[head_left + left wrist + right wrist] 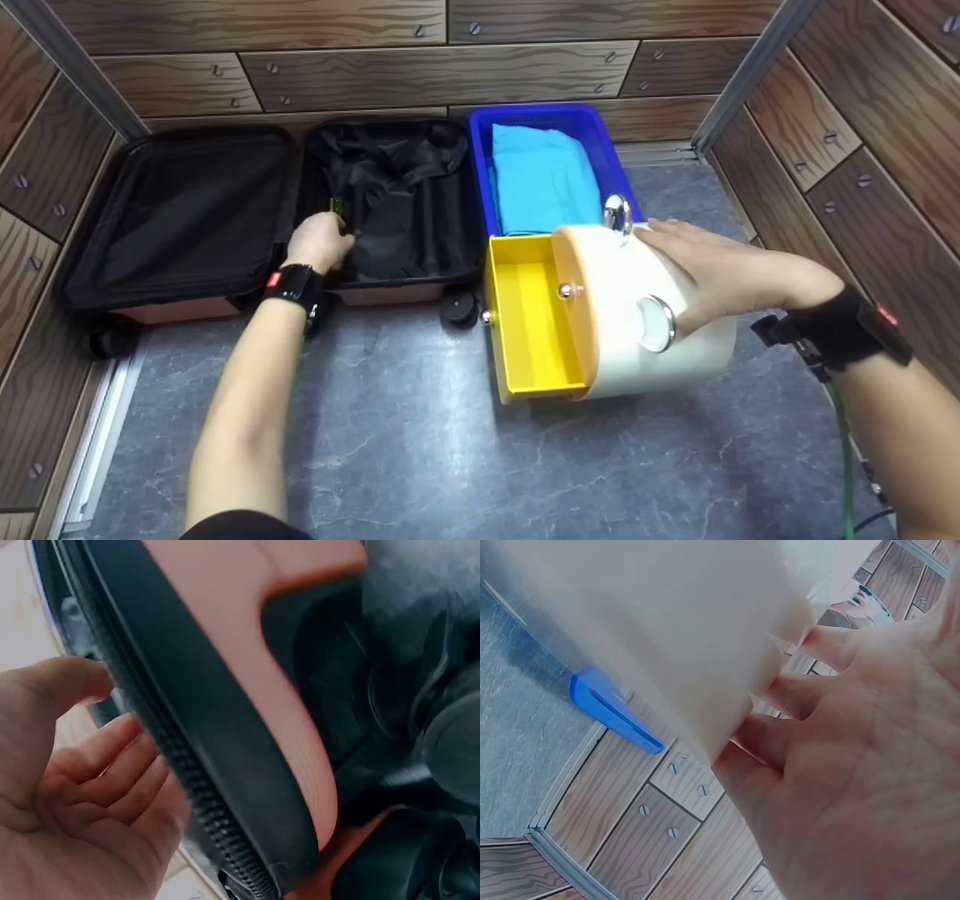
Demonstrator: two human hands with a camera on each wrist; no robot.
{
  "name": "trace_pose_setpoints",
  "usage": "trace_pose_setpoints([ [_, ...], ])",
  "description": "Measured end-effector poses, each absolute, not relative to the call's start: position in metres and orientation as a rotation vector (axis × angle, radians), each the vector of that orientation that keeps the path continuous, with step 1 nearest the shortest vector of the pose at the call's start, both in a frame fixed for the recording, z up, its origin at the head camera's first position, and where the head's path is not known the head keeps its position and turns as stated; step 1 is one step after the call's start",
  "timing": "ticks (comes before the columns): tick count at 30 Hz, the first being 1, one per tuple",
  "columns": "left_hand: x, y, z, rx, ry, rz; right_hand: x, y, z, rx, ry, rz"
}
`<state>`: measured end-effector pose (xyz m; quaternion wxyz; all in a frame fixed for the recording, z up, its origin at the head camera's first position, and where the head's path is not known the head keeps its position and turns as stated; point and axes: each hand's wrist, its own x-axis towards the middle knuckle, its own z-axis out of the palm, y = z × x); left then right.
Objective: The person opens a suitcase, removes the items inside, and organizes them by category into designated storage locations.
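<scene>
My left hand [319, 238] reaches over the near edge of the open suitcase's right half [405, 195]. A small yellow-green object [336, 204] shows just past its fingers. In the left wrist view the palm is bare, thumb and fingers stand apart, and the zipped rim [184, 757] hides the fingertips. My right hand [720, 266] lies spread across the back of a white drawer box [637, 360], fingers along its far side and thumb near a chrome ring [658, 324]. A yellow drawer [532, 322] stands pulled out toward the left. In the right wrist view the fingertips meet the box's edge.
Behind the drawer box stands a blue basket [480, 142] holding folded light-blue cloth [544, 180]. The suitcase's left half [187, 217] is covered by black lining. Wood-patterned walls [435, 75] enclose the grey floor [420, 442]. A green cable [846, 457] runs beside the right forearm.
</scene>
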<state>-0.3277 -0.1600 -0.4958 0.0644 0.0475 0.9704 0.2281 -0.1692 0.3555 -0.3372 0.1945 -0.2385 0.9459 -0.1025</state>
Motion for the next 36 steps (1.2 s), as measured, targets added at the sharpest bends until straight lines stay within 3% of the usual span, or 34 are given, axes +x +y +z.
trace_pose_setpoints([
  [12,-0.338,-0.165,-0.507,0.122,2.74,0.461,-0.169,0.356,-0.337,-0.672,2.654,-0.305],
  [27,-0.321,-0.16,-0.491,0.147,2.739,0.429,-0.169,0.357,-0.339,-0.668,2.654,-0.311],
  [36,-0.334,-0.163,-0.493,0.196,2.794,0.435,-0.169,0.357,-0.34,-0.673,2.658,-0.305],
])
